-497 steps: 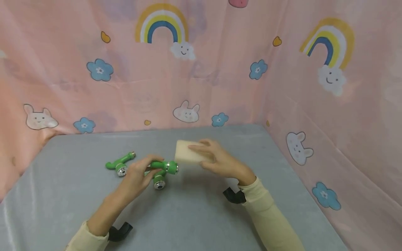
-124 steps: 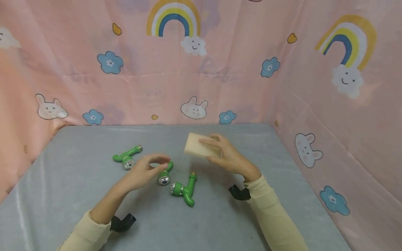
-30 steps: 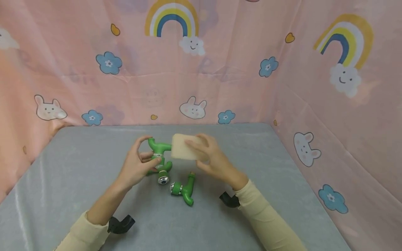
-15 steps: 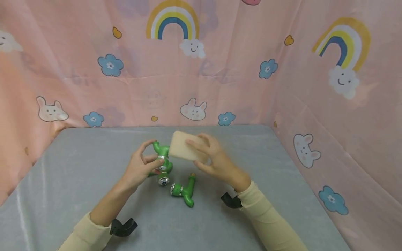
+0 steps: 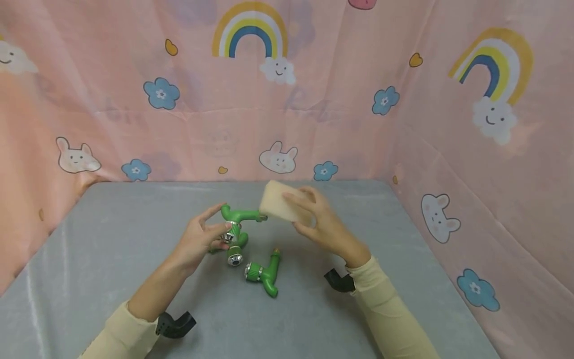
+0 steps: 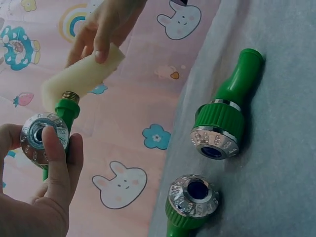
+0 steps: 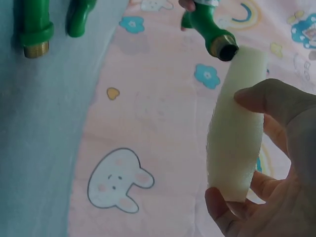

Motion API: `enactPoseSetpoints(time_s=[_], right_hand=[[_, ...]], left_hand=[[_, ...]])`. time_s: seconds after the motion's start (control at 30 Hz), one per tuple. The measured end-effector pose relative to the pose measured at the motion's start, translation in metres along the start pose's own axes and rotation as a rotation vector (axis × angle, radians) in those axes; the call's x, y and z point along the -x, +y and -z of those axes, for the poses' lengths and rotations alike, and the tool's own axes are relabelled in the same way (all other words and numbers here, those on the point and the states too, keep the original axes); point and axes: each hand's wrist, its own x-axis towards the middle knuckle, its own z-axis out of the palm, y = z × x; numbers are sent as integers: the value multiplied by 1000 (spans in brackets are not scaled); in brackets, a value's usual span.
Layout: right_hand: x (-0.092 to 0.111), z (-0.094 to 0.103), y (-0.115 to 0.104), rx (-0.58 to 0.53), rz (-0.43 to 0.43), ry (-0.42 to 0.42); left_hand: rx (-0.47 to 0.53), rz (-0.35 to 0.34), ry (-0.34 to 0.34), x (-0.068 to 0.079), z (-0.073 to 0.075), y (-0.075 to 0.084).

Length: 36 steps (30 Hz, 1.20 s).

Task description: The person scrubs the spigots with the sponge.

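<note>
My left hand (image 5: 195, 244) holds a green tap (image 5: 244, 215) up off the table, its chrome-rimmed knob between thumb and fingers. The threaded brass end points right, toward a cream sponge (image 5: 282, 202). My right hand (image 5: 329, 229) pinches that sponge, thumb on one face and fingers on the other. In the left wrist view the sponge (image 6: 81, 76) lies right at the brass thread; in the right wrist view its upper corner is beside the tap's mouth (image 7: 227, 52). A second green tap (image 5: 235, 254) lies below the left hand, partly hidden. A third tap (image 5: 269, 275) lies nearer me.
A grey cloth covers the table (image 5: 296, 324). Pink printed curtains (image 5: 314, 129) rise behind it and along the right side. Black curved mounts (image 5: 177, 325) stick out from both wrists.
Over four seconds ago the left hand was empty; it has since lifted the tap that lay at the far left. In the last half second the sponge moved right, uncovering the tap's brass end.
</note>
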Motion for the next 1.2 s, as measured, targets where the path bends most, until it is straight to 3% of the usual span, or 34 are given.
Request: enactPoseSetpoints(time_s=[0.17, 0.37, 0.53, 0.73, 0.83, 1.07, 1.2], right_hand=[[2, 0, -5, 1, 40, 51], [3, -15, -21, -2, 104, -27], [3, -18, -21, 9, 53, -60], [4, -4, -9, 4, -44, -147], [4, 3, -5, -8, -67, -143], [-1, -9, -18, -42, 67, -101], [-1, -15, -20, -56, 43, -143]], left_hand=[[-38, -15, -3, 2, -2, -2], [-122, -111, -25, 4, -6, -4], [-159, -160, -9, 2, -5, -3], [-207, -208, 0, -1, -3, -7], [-229, -245, -8, -3, -5, -10], [-251, -344, -47, -2, -13, -9], [-275, -360, -36, 1, -14, -7]])
